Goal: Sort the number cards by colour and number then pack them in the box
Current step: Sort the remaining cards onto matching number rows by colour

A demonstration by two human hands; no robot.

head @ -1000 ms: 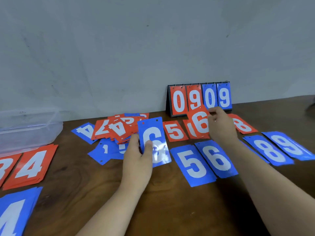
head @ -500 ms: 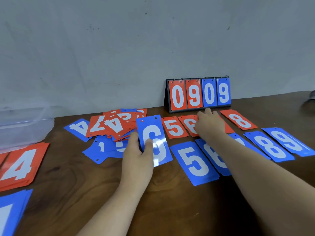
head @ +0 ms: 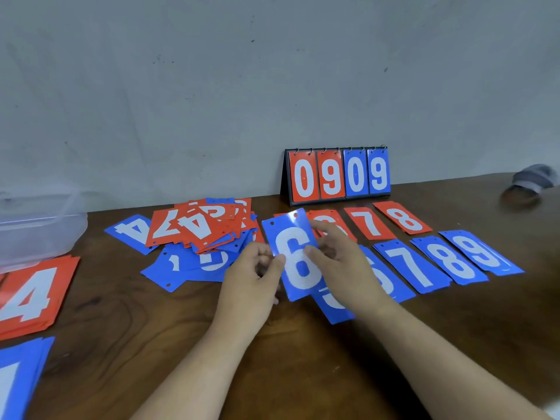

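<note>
Wooden table [head: 181,344]: left hand [head: 251,280] and right hand [head: 345,265] fingers [head: 312,251] pinch blue 6 card [head: 295,268], top pointing away-left.

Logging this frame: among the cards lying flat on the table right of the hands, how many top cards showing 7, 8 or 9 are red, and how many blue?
Red: 2, the red 7 and red 8
Blue: 3, the blue 7, blue 8 and blue 9
Total: 5
</note>
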